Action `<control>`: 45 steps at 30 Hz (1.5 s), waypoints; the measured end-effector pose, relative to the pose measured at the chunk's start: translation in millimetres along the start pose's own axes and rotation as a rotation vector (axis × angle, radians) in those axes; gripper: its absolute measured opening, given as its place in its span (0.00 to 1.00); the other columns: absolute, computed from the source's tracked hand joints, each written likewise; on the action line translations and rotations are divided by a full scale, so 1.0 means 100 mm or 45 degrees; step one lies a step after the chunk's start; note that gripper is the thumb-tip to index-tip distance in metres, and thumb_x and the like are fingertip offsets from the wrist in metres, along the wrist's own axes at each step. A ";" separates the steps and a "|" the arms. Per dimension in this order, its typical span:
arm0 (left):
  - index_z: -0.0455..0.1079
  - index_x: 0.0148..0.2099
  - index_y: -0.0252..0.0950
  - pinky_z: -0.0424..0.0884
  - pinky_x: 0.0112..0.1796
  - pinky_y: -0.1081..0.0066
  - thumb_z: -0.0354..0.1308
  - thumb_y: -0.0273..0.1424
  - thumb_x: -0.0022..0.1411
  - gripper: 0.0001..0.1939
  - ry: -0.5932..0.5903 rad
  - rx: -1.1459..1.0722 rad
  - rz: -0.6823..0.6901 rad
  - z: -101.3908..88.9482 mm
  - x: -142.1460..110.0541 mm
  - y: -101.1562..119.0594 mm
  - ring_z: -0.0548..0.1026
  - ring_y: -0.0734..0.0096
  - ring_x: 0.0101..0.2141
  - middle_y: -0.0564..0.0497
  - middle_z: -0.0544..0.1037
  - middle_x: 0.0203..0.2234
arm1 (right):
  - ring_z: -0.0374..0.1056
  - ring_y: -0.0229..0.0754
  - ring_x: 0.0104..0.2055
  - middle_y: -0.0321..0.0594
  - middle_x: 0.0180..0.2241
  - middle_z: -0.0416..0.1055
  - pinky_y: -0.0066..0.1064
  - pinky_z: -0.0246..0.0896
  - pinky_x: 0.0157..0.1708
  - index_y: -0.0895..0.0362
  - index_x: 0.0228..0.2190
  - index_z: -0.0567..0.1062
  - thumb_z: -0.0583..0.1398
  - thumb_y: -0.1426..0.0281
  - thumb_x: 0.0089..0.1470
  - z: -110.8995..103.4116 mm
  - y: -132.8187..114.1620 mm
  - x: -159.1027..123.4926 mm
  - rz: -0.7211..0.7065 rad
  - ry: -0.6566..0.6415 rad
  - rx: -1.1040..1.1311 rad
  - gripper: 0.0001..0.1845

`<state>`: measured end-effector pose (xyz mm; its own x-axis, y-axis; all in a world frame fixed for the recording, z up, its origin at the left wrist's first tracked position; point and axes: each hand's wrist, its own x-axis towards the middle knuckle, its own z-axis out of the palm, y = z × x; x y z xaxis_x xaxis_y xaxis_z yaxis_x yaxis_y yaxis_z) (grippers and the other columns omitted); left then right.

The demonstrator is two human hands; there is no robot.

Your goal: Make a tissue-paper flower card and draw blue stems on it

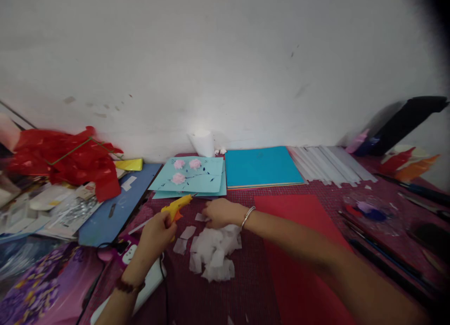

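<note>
My left hand (157, 233) is wrapped round a yellow hot glue gun (177, 207), whose nozzle points up and right toward the light blue cards. My right hand (223, 212) reaches in from the right, fingers bent together on a small piece of white tissue paper (200, 217); its fingertips are partly hidden. Just below it lies a loose heap of white tissue pieces (214, 252), with a few single pieces (187, 232) to its left. Behind the hands, the light blue card (202, 183) bears pink fluffy flowers (178, 178) and dark painted marks.
Blue sheets (262, 166) and clear glue sticks (330, 163) lie along the wall. A red sheet (298, 250) is under my right forearm. Brushes (379, 250) and a paint-smeared plastic palette (374, 210) sit right; red plastic (66, 156) and clutter fill the left. A cord (164, 287) hangs below the gun.
</note>
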<state>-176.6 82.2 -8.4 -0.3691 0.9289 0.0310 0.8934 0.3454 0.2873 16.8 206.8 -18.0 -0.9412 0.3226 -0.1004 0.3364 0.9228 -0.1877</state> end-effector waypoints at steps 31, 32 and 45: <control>0.49 0.22 0.40 0.52 0.25 0.72 0.49 0.31 0.49 0.11 0.122 -0.127 0.087 -0.14 -0.05 0.03 0.61 0.75 0.20 0.59 0.59 0.16 | 0.70 0.45 0.38 0.47 0.43 0.72 0.29 0.59 0.31 0.57 0.43 0.75 0.56 0.69 0.55 -0.30 -0.09 -0.06 -0.106 0.050 0.157 0.14; 0.49 0.22 0.40 0.52 0.25 0.73 0.49 0.31 0.50 0.10 0.118 -0.124 0.091 -0.13 -0.06 0.03 0.61 0.75 0.20 0.59 0.59 0.16 | 0.70 0.46 0.37 0.49 0.43 0.71 0.31 0.60 0.31 0.59 0.43 0.74 0.55 0.69 0.55 -0.23 -0.11 0.00 -0.062 0.071 0.146 0.15; 0.49 0.23 0.40 0.51 0.26 0.71 0.49 0.28 0.52 0.10 0.015 0.044 0.154 0.04 -0.08 0.09 0.63 0.73 0.23 0.57 0.63 0.19 | 0.66 0.38 0.33 0.39 0.34 0.73 0.27 0.56 0.30 0.59 0.32 0.73 0.57 0.76 0.51 -0.23 -0.12 -0.24 -0.177 0.149 0.218 0.05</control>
<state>-164.6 78.9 -9.6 -0.2611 0.9624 0.0751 0.9398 0.2356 0.2477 34.9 193.3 9.3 -0.9727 0.2267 0.0496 0.1949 0.9140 -0.3559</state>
